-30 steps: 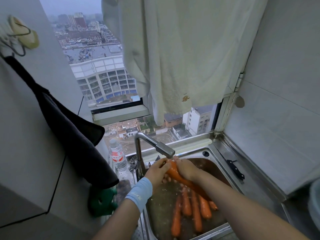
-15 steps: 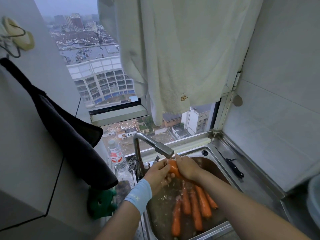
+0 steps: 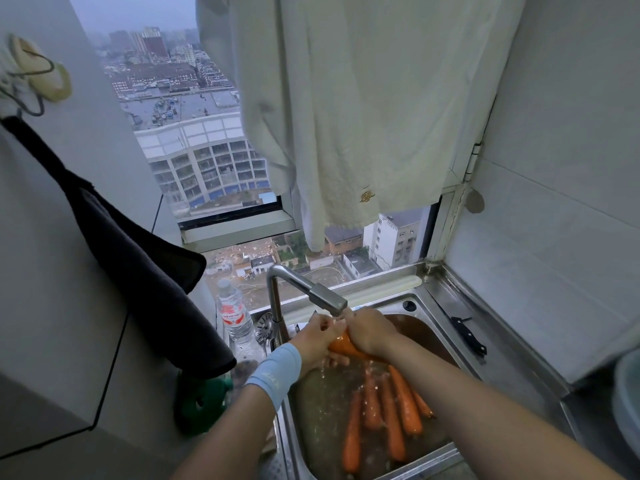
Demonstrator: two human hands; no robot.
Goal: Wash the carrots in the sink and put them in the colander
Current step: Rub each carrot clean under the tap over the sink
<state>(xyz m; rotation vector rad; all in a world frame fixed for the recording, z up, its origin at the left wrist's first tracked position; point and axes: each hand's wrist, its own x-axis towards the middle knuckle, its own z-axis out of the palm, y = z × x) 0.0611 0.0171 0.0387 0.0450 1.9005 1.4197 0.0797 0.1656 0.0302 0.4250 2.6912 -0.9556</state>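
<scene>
I see a pale towel (image 3: 346,109) hanging over the window, the biggest thing in view, its lower edge ending above the sink. On the left wall a dark cloth (image 3: 121,251) droops from a hook down toward the counter. Below both sits the steel sink (image 3: 446,327), tucked into the corner, with water pooled in its basin. The tap (image 3: 304,292) arches over the basin's far left side, its spout ending just above my hands.

My left hand (image 3: 317,337), with a light blue wristband (image 3: 275,374) on the forearm, is wrapped around the thick end of one carrot (image 3: 346,346); my right hand (image 3: 369,329) is clamped over the same carrot from the other side, so both are closed on it directly beneath the spout. Water drips from it into the basin.

The other carrots (image 3: 384,410) lie loose in the water on the sink floor, side by side and roughly lengthwise toward me, some touching.

A clear water bottle (image 3: 234,315) stands on the ledge left of the tap. A green object (image 3: 202,405) sits on the counter under the dark cloth. A black knife (image 3: 469,336) lies on the drainboard right of the basin. A metal strainer plug (image 3: 265,327) leans beside the tap's base.
</scene>
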